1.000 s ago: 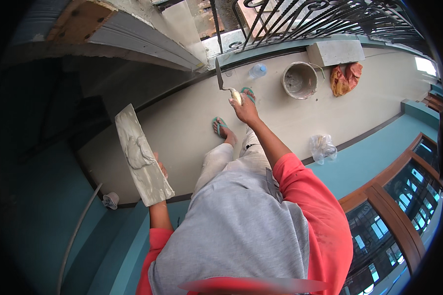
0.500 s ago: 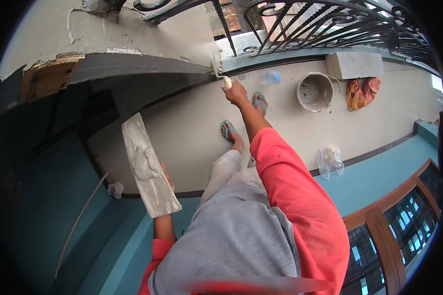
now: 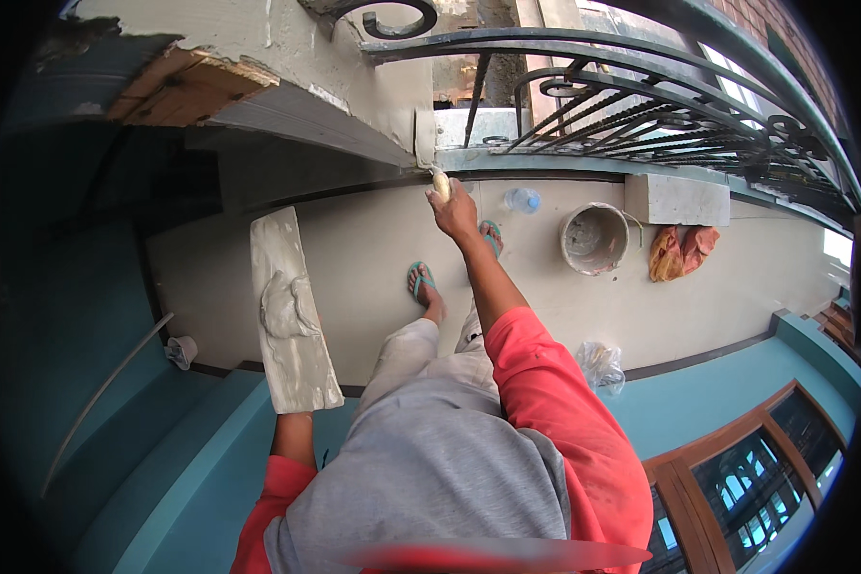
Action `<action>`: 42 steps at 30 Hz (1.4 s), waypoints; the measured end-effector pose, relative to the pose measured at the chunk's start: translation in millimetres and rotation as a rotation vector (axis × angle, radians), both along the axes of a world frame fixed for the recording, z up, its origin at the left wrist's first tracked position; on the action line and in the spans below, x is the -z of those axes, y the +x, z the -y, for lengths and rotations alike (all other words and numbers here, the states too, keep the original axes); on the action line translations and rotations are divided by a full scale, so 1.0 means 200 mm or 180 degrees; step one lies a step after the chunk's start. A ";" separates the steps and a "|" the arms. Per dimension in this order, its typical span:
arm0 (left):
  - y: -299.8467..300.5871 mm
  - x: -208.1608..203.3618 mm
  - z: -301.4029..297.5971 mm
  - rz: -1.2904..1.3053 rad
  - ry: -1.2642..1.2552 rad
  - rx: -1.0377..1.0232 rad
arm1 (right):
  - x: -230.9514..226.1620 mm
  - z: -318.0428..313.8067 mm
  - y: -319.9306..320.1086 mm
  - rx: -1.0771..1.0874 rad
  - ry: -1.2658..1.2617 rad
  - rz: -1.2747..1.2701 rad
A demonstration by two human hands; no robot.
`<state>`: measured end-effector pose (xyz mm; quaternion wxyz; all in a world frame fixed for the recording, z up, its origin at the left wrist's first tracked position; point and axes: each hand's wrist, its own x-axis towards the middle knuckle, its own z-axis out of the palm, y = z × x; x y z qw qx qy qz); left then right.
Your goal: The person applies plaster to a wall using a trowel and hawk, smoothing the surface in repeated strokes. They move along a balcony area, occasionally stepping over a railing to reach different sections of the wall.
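My right hand [image 3: 456, 210] is closed around the pale handle of a small trowel [image 3: 440, 184]. Its blade, hard to make out, is at the lower end of the plastered wall corner [image 3: 423, 134], beside the railing base. On the left, a long board [image 3: 301, 368] smeared with grey plaster carries a thick wet heap [image 3: 289, 304] near its middle. My left forearm [image 3: 294, 436] runs under the board's near end; the hand holding it from below is hidden.
A plaster-stained bucket [image 3: 595, 239] stands right of my feet, near a pale block [image 3: 677, 199], an orange-red bag [image 3: 682, 253] and a plastic bottle [image 3: 521, 200]. A clear plastic bag [image 3: 601, 367] lies nearer. Black iron railing [image 3: 631, 96] runs along the far side.
My view has shifted, raising the railing's share of the picture. The trowel has gone down along the wall corner to its lower end. The board stands a little more upright in view.
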<state>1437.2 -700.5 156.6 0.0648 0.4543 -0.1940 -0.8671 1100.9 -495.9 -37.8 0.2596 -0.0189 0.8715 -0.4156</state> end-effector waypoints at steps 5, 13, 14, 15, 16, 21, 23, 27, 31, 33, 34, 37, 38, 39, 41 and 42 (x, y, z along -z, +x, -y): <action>0.05 0.07 0.05 -0.0381 0.0009 0.0139 | -0.20 -0.03 0.01 0.0062 -0.0311 -0.0232; 0.03 0.09 0.06 -0.0895 0.0850 -0.0126 | -0.60 -0.09 0.11 0.0122 -0.0712 -0.0498; 0.03 0.09 0.07 -0.0962 0.0959 -0.0030 | -0.65 -0.10 0.13 0.0128 -0.0725 -0.0493; 0.01 0.10 0.08 -0.1026 0.1068 0.0067 | -0.70 -0.10 0.14 0.0125 -0.0770 -0.0468; 0.00 0.10 0.08 -0.1104 0.1127 0.0074 | -0.75 -0.11 0.15 0.0122 -0.0817 -0.0444; -0.04 0.05 0.02 -0.1237 0.0919 -0.0131 | -0.95 -0.12 0.22 0.0109 -0.1035 -0.0694; -0.04 0.03 0.01 -0.0904 0.0645 -0.0285 | -1.02 -0.15 0.25 0.0137 -0.1221 -0.0529; -0.02 0.04 0.04 -0.0686 0.0659 -0.0307 | -1.09 -0.25 0.35 -0.0017 -0.1544 -0.0937; -0.03 0.06 0.09 -0.1026 0.0631 0.0258 | -0.99 -0.30 0.36 0.0163 -0.1595 -0.0755; -0.03 0.04 0.07 -0.0930 0.0509 0.0388 | -0.89 -0.28 0.25 0.0213 -0.1073 -0.0544; -0.04 0.02 0.06 -0.0832 0.0446 0.0419 | -0.85 -0.27 0.20 0.0157 -0.0906 -0.0427; -0.08 -0.05 0.01 -0.0881 0.0420 0.0092 | -0.82 -0.21 0.12 -0.0071 -0.0781 -0.0354; -0.10 -0.06 -0.01 -0.0911 0.0431 0.0075 | -0.84 -0.21 0.12 -0.0097 -0.0902 -0.0505; -0.11 -0.08 -0.01 -0.0929 0.0436 0.0061 | -0.87 -0.20 0.12 -0.0113 -0.0924 -0.0468; -0.13 -0.09 -0.02 -0.0959 0.0458 0.0043 | -0.95 -0.20 0.12 -0.0129 -0.0850 -0.0279; -0.13 -0.09 -0.02 -0.0971 0.0463 0.0033 | -1.00 -0.20 0.12 -0.0215 -0.0820 -0.0323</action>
